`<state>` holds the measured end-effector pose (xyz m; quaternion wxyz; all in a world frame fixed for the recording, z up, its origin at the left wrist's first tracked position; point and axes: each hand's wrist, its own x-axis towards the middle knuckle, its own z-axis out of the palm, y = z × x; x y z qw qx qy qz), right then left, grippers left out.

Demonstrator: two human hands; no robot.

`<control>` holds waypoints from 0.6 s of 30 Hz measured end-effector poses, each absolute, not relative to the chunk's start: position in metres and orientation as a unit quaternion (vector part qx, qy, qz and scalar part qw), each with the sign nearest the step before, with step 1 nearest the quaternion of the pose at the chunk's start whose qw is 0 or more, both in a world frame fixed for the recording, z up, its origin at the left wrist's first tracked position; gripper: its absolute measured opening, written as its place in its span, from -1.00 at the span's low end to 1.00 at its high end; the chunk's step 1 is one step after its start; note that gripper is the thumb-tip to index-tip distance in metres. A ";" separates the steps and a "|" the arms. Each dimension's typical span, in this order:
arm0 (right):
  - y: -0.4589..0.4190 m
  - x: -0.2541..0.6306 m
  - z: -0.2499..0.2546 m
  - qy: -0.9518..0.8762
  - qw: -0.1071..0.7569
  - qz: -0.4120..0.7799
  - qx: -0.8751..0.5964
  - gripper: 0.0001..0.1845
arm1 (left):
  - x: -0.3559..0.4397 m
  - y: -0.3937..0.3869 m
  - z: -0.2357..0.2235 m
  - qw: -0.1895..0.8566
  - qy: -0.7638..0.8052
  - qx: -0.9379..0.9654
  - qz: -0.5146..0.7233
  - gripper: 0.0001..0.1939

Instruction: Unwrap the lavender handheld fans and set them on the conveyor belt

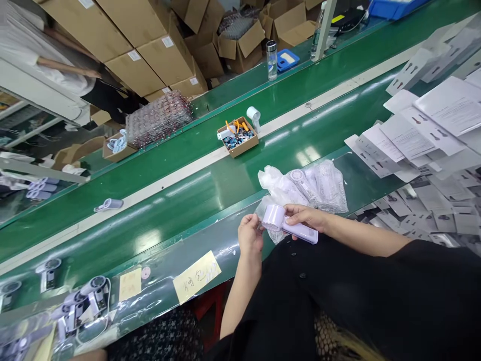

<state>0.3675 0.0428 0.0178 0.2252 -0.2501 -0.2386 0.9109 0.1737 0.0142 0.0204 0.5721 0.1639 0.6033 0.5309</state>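
A lavender handheld fan (273,217) with a round head and flat handle is held in front of my black top. My right hand (308,216) is closed around its handle, thumb on top. Beside the fan's head, my left hand (251,234) pinches what looks like the edge of a clear plastic bag (277,236), part of which shows below the head. Just beyond my hands, wrapped fans (319,185) lie in clear bubble bags on the bench edge.
A small cardboard box (242,143) of parts and orange-handled tools stands on the green conveyor (188,193), near a white fan (253,118). More fans (93,291) lie at lower left. Folded white cards (417,135) pile up at right. Cartons (150,45) and another person (67,60) are across the line.
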 end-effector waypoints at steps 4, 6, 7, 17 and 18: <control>0.036 0.366 0.013 -0.255 0.246 0.884 -0.303 -0.53 | 0.173 0.009 0.026 0.426 0.628 0.356 0.545 -0.81; 0.035 0.365 0.013 -0.253 0.253 0.876 -0.324 -0.42 | 0.170 0.005 0.031 0.371 0.637 0.449 0.505 -0.83; 0.035 0.365 0.014 -0.246 0.256 0.874 -0.331 -0.36 | 0.168 0.004 0.032 0.360 0.638 0.477 0.485 -0.82; 0.020 0.355 0.017 -0.176 0.231 0.871 -0.396 -0.62 | 0.155 -0.001 0.018 0.362 0.574 0.587 0.441 -0.94; 0.019 0.353 0.017 -0.169 0.248 0.865 -0.402 -0.63 | 0.155 -0.002 0.016 0.370 0.555 0.613 0.423 -0.93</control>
